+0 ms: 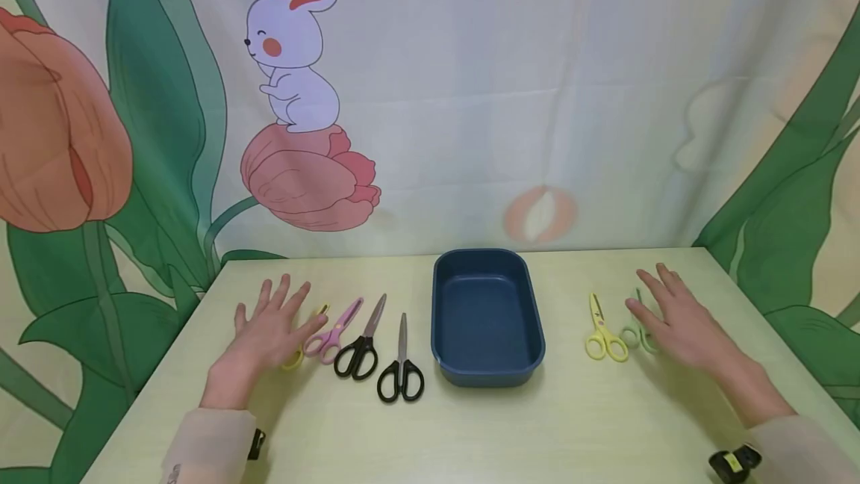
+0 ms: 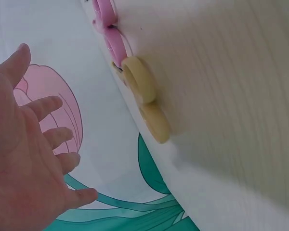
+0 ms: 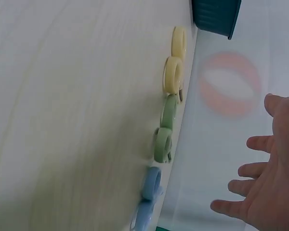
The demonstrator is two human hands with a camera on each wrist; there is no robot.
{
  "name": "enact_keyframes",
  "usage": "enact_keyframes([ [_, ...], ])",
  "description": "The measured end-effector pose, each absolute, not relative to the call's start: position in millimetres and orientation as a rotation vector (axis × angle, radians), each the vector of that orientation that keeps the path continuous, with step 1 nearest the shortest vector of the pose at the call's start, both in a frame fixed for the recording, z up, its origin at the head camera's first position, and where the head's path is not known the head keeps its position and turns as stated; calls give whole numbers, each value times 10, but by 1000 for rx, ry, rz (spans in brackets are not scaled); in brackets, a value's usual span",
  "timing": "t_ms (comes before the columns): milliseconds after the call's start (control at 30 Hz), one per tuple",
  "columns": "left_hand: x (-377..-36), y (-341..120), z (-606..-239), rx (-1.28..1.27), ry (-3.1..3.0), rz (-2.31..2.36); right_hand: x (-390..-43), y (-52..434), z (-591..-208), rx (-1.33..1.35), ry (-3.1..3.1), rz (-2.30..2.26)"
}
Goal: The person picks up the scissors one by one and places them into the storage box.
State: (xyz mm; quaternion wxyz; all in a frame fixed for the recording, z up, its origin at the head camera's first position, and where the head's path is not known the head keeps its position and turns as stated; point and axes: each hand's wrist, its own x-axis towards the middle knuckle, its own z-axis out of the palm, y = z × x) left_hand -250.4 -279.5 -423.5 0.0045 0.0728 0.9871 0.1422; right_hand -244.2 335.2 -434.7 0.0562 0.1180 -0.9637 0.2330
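My left hand hovers with spread fingers over yellow scissors, covering most of them. Pink scissors and two black-handled pairs of scissors lie to its right. On the far side, my right hand is held above the table, fingers spread, holding nothing. Beneath it are green scissors, partly covered, with another yellow pair of scissors to their left. The right wrist view also shows blue scissors, which the right hand hides in the head view. A dark blue bin stands between both groups.
The pale wooden table ends at a hanging cloth printed with a rabbit and tulips. A black strap device sits at the right wrist, another dark piece at the left.
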Motion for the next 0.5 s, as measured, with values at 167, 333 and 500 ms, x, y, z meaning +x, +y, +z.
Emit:
enact_keyframes([
  [167, -2499, -2733, -4219, 238, 3095, 438, -2443, 3238, -4292, 388, -2884, 749],
  [333, -2504, -2673, -4222, 247, 3095, 459, -2444, 3124, -4294, 415, -2837, 751],
  [500, -2516, -2610, -4254, 273, 3107, 484, -2444, 3009, -4309, 439, -2826, 731],
])
